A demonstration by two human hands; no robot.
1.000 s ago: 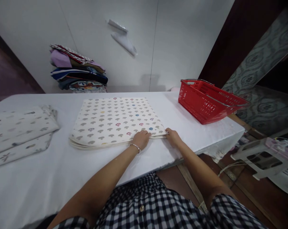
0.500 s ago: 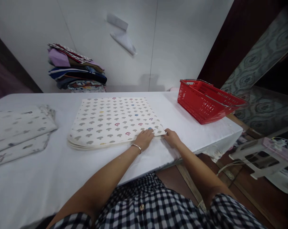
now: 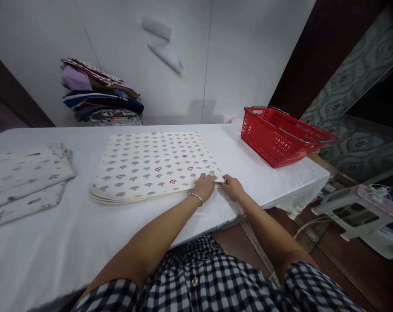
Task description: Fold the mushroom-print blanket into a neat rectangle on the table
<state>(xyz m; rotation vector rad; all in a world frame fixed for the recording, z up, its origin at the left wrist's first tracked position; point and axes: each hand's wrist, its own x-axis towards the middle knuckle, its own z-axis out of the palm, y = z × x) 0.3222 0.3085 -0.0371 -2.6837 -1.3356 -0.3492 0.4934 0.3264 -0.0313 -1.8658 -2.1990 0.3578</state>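
Sparsely printed cloth (image 3: 24,175): frame left, lying apart.
Mushroom-print cloth (image 3: 151,162): centre, folded flat on the tabletop (image 3: 89,242).
Left hand (image 3: 205,186): over its lower edge, likely steadying it; grip unclear.
Right hand (image 3: 233,187): pinching lower-right corner, likely keeping layers together.
Red shopping basket (image 3: 267,141): right, well apart.

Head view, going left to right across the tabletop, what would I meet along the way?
Pale printed cloth at the left edge, mushroom-print cloth, right hand at its near right corner, red basket.
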